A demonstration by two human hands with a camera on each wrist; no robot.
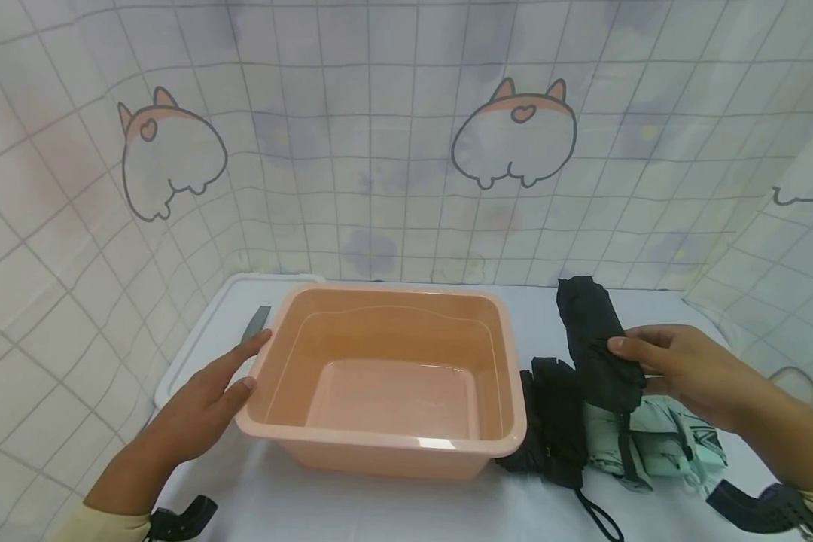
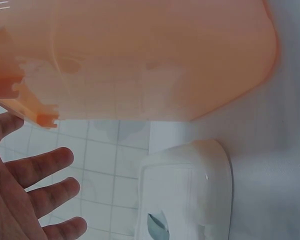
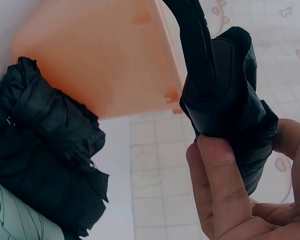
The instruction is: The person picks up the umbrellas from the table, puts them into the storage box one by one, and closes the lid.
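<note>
My right hand (image 1: 691,369) grips a black folded umbrella (image 1: 592,335) and holds it up, tilted, to the right of the basin. Its handle end and strap (image 3: 197,45) face the camera in the right wrist view. More black folded umbrellas (image 1: 558,421) lie against the basin's right side, with pale green folded umbrellas (image 1: 674,440) beside them. At the left rim of the peach plastic basin (image 1: 379,434), my left hand (image 1: 206,399) rests with fingers extended. In the left wrist view, those fingers (image 2: 50,165) are spread, and the forefinger reaches the rim.
Behind and left of the basin lies a white lidded container or tray (image 1: 196,339) bearing a grey leaf-like mark. A white cloth (image 1: 325,504) covers the table. Tiled-pattern curtains (image 1: 393,165) with corgi drawings enclose the back and sides.
</note>
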